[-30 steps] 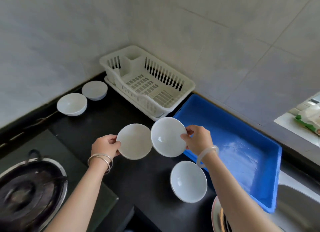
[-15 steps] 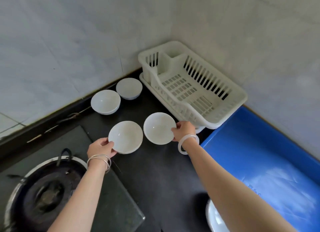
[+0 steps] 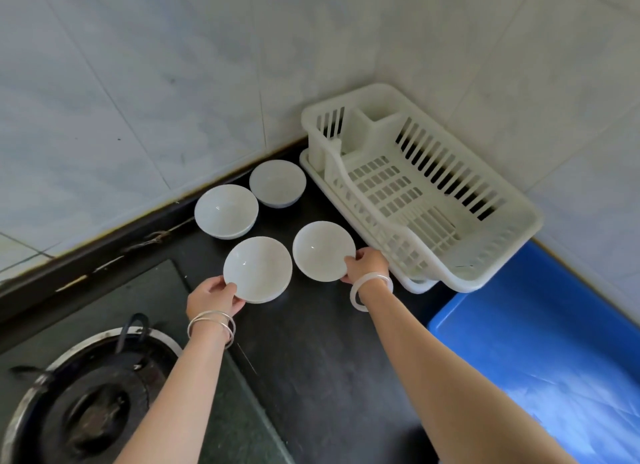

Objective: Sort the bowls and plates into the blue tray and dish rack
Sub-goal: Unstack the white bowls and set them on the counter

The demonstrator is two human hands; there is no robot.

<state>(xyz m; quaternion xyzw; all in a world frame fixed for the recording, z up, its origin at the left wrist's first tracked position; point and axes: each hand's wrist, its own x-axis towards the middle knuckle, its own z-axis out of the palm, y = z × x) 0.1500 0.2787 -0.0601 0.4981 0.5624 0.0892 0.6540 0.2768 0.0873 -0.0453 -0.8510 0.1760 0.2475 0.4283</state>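
My left hand [image 3: 211, 299] grips the near rim of a white bowl [image 3: 258, 268], low over the black counter. My right hand [image 3: 365, 264] pinches the rim of a second white bowl [image 3: 322, 250] just to its right, close to the white dish rack [image 3: 519, 221]. Two more white bowls [image 3: 225, 210] [image 3: 277, 183] rest on the counter behind them, near the wall. The rack holds nothing. A blue tray [image 3: 540, 352] lies at the right, nothing visible in it.
A gas burner [image 3: 86, 404] on a dark glass hob fills the lower left. Tiled walls meet in the corner behind the rack. Bare black counter [image 3: 318, 359] runs between my forearms.
Both hands have carried their bowls away from me and left, toward the two bowls by the wall, and lowered them. The view has swung left; the bowl near the tray is out of sight.
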